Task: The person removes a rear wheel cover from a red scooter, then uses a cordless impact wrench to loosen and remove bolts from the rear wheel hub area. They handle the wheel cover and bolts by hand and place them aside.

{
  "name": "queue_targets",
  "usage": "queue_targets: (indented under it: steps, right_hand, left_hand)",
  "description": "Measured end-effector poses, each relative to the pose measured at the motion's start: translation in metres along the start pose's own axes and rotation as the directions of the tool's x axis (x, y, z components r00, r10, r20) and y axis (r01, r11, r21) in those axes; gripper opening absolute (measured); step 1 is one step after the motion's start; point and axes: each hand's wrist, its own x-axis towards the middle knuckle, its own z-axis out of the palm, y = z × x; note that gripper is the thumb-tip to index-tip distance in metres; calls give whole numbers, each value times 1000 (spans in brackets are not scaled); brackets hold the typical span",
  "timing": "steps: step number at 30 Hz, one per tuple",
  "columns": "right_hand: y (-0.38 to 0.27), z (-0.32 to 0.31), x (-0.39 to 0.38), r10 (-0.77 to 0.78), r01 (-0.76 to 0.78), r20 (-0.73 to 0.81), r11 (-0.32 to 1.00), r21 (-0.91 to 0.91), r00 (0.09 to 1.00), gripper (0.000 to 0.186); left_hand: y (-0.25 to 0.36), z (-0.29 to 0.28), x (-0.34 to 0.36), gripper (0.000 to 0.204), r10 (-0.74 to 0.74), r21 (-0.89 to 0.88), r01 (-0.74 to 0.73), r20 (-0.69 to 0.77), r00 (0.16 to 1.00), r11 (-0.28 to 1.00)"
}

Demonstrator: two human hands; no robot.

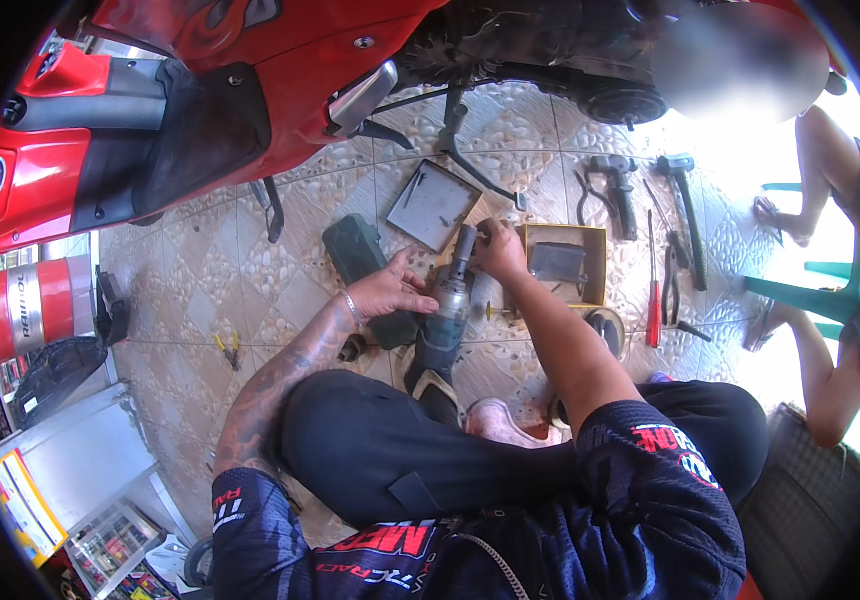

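Head view, single: wide fisheye, facing down from wearer's head; dark trousers (350,430) near, tiled floor (200,300) beyond, red motorcycle (300,60) far.

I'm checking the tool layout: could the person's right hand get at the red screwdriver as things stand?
Probably yes: the red screwdriver lies uncovered on the floor to the right. The right hand, beside the power tool, would likely just have to pass the yellow box.

A red and white bucket (38,305) sits at left, a green stool (800,292) right
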Motion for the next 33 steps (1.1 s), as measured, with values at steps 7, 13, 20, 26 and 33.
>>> queue_targets:
  steps: [7,13,20,26,33]
  right_hand:
    - [4,-5,-9,-167,184,127,974,-133,978,44]
    - [-12,-8,8,-189,190,20,974,-127,982,45]
    - [-43,1,69,-60,83,93,960,-266,994,40]
    - [-82,-36,75,-20,166,-389,923,346,921,49]
    - [-162,-117,109,-325,503,-841,861,-74,432,48]
  left_hand:
    - [2,1,1,119,-16,-1,16,-3,1000,1000]
    - [4,1,-2,134,-18,-18,18,-2,1000,1000]
    - [11,4,-4,136,-44,-33,43,-2,999,998]
    - [9,3,-6,133,-36,-15,36,-11,999,999]
    - [8,4,1,131,-4,-20,4,21,1000,1000]
